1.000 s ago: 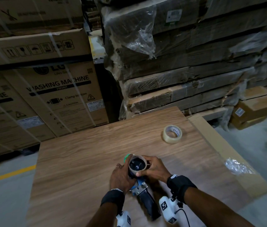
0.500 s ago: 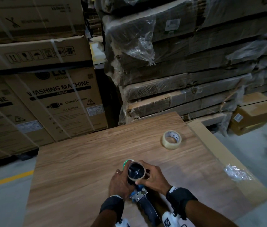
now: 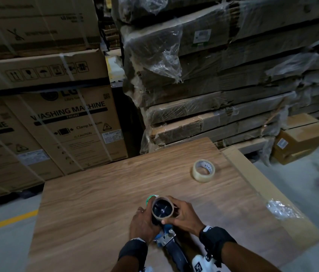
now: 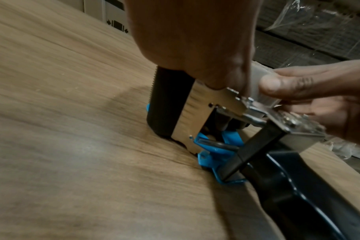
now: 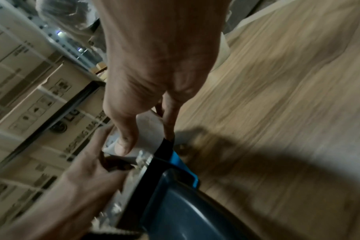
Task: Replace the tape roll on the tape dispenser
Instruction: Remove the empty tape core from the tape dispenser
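A blue and black tape dispenser [image 3: 175, 252] lies on its side on the wooden table [image 3: 96, 203], near the front edge. An empty brown cardboard core [image 3: 171, 203] sits on its black spool, open end up. My left hand [image 3: 145, 220] grips the dispenser's head from the left, over the metal plate [image 4: 199, 110] and black roller [image 4: 166, 104]. My right hand [image 3: 182, 214] grips the core from the right, with its thumb [image 5: 123, 142] on the core's wall [image 5: 148, 129]. A fresh roll of clear tape [image 3: 201, 176] lies flat at the table's far right, away from both hands.
Strapped washing-machine cartons [image 3: 66, 124] stand behind the table on the left. Stacks of plastic-wrapped flat cardboard [image 3: 223, 85] rise on the right. A cardboard sheet [image 3: 252, 173] with crumpled plastic film [image 3: 282, 209] lies along the table's right side. A small box [image 3: 299, 138] sits on the floor.
Both hands have kept their hold on the dispenser and the core. My head view has shifted a little; the fresh roll has not moved.
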{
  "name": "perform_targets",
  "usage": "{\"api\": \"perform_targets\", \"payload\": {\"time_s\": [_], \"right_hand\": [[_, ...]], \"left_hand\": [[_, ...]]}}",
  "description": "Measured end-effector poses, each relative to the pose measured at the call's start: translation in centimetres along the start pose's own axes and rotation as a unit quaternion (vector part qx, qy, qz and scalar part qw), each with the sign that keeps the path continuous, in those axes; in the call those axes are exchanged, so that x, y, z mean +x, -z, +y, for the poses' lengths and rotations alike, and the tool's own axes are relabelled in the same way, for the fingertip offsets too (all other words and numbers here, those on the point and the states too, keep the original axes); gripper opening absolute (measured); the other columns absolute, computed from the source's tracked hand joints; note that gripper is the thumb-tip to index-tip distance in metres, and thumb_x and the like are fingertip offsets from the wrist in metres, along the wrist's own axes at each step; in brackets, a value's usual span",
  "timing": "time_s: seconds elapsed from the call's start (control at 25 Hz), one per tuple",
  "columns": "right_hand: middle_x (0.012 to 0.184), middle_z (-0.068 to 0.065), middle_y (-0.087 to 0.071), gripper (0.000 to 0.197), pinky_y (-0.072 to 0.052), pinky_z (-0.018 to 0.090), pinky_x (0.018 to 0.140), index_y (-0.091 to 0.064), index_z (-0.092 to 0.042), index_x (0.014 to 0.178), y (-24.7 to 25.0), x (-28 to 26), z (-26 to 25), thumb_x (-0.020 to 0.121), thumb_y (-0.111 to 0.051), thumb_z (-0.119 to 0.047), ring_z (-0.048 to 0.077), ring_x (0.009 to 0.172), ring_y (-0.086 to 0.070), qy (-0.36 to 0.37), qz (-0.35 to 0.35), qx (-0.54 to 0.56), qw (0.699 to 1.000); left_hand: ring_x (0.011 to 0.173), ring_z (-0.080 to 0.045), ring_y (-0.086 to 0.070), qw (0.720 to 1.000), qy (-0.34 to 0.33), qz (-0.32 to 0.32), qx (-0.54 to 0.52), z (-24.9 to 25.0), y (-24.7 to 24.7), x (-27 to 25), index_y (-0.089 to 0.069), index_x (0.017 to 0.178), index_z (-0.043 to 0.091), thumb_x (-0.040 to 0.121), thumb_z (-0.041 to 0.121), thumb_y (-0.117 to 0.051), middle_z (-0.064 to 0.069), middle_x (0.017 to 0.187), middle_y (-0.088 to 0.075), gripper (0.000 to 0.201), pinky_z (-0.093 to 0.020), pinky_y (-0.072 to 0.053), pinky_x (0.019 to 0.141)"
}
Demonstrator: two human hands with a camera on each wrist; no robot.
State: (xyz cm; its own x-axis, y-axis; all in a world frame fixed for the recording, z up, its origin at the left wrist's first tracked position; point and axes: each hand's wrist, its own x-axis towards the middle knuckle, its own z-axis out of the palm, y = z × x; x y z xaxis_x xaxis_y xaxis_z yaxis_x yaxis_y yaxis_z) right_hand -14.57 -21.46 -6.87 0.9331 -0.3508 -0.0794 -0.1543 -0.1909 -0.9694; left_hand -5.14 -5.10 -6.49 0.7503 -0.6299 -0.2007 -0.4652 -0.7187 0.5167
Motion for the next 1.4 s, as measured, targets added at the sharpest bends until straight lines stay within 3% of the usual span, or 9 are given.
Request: {"api": "perform_targets", "payload": {"time_s": [0.2, 0.4, 0.56, 0.64, 0.76, 0.88, 1.12, 1.28, 1.4], "right_hand": [[0.117, -0.003, -0.079, 0.064, -0.056, 0.046, 0.103, -0.074, -0.023, 0.121, 0.9, 0.4, 0.0, 0.061, -0.098, -0.023, 0.016, 0.114, -0.073, -0.020, -0.014, -0.002, 1.000], [0.118, -0.005, -0.077, 0.066, -0.056, 0.036, 0.103, -0.070, -0.026, 0.124, 0.9, -0.2, -0.9, 0.064, -0.098, -0.023, 0.015, 0.117, -0.071, -0.005, -0.027, -0.015, 1.000], [0.117, -0.001, -0.079, 0.062, -0.055, 0.049, 0.104, -0.076, -0.024, 0.118, 0.9, 0.1, -0.3, 0.060, -0.097, -0.016, 0.018, 0.115, -0.072, -0.033, -0.015, 0.014, 0.999], [0.117, -0.001, -0.079, 0.063, -0.054, 0.050, 0.105, -0.076, -0.023, 0.118, 1.1, 0.3, -0.2, 0.059, -0.097, -0.014, 0.019, 0.116, -0.072, -0.041, -0.016, 0.021, 0.999], [0.115, 0.001, -0.078, 0.063, -0.056, 0.043, 0.103, -0.074, -0.022, 0.118, 0.9, -0.2, -0.6, 0.060, -0.098, -0.016, 0.022, 0.115, -0.072, -0.018, -0.013, 0.013, 1.000], [0.115, -0.001, -0.078, 0.065, -0.056, 0.033, 0.100, -0.073, -0.021, 0.120, 0.5, -0.7, -0.6, 0.061, -0.098, -0.016, 0.014, 0.113, -0.072, 0.002, -0.005, 0.027, 1.000], [0.115, 0.000, -0.080, 0.062, -0.057, 0.037, 0.101, -0.077, -0.024, 0.117, 1.6, -0.4, -0.7, 0.059, -0.097, -0.012, 0.022, 0.117, -0.072, -0.025, -0.011, 0.053, 0.998], [0.118, -0.004, -0.078, 0.070, -0.053, 0.020, 0.096, -0.072, -0.020, 0.125, 1.3, -0.9, -0.6, 0.061, -0.097, -0.010, 0.004, 0.111, -0.070, 0.002, -0.018, 0.046, 0.999], [0.119, -0.004, -0.078, 0.064, -0.056, 0.028, 0.100, -0.073, -0.019, 0.126, 1.7, -1.1, -0.3, 0.066, -0.096, -0.013, 0.005, 0.111, -0.071, -0.005, 0.007, 0.073, 0.997]], "left_hand": [[0.097, -0.031, -0.065, 1.000, 0.002, -0.017, 0.023, 0.1, 0.2, 0.2, -0.011, 0.149, 0.051, 0.068, 0.053, -0.068, -0.005, 0.100, -0.060, 0.100, -0.035, -0.053, 0.079], [0.093, -0.032, -0.065, 1.000, -0.002, -0.016, 0.017, 0.2, 0.2, -0.1, -0.009, 0.145, 0.057, 0.064, 0.061, -0.068, -0.004, 0.097, -0.058, 0.100, -0.036, -0.054, 0.076], [0.098, -0.032, -0.065, 0.999, -0.003, -0.024, 0.026, 0.1, 0.2, 0.1, -0.008, 0.148, 0.053, 0.065, 0.058, -0.064, -0.004, 0.100, -0.059, 0.101, -0.036, -0.053, 0.078], [0.098, -0.033, -0.065, 0.999, -0.006, -0.025, 0.027, 0.0, 0.1, 0.3, -0.008, 0.150, 0.052, 0.063, 0.058, -0.063, -0.004, 0.100, -0.059, 0.103, -0.036, -0.053, 0.078], [0.092, -0.032, -0.067, 0.999, -0.004, -0.024, 0.022, 0.1, 0.1, 0.2, -0.006, 0.147, 0.055, 0.062, 0.065, -0.065, -0.004, 0.097, -0.060, 0.104, -0.035, -0.053, 0.072], [0.090, -0.030, -0.066, 1.000, -0.001, -0.021, 0.013, 0.1, 0.0, -0.1, -0.007, 0.147, 0.056, 0.060, 0.066, -0.067, -0.003, 0.097, -0.061, 0.105, -0.035, -0.052, 0.069], [0.098, -0.032, -0.066, 0.999, 0.002, -0.035, 0.026, 0.6, 0.3, 0.1, -0.013, 0.151, 0.046, 0.059, 0.056, -0.067, -0.007, 0.103, -0.060, 0.106, -0.035, -0.053, 0.077], [0.099, -0.035, -0.064, 1.000, 0.004, -0.018, 0.018, 1.0, 0.3, -0.1, -0.028, 0.149, 0.039, 0.055, 0.069, -0.057, -0.008, 0.099, -0.059, 0.103, -0.033, -0.047, 0.074], [0.100, -0.036, -0.064, 0.999, 0.015, -0.019, 0.038, 0.6, -0.1, 0.1, -0.028, 0.151, 0.038, 0.061, 0.064, -0.063, -0.009, 0.103, -0.058, 0.100, -0.036, -0.050, 0.078]]}}
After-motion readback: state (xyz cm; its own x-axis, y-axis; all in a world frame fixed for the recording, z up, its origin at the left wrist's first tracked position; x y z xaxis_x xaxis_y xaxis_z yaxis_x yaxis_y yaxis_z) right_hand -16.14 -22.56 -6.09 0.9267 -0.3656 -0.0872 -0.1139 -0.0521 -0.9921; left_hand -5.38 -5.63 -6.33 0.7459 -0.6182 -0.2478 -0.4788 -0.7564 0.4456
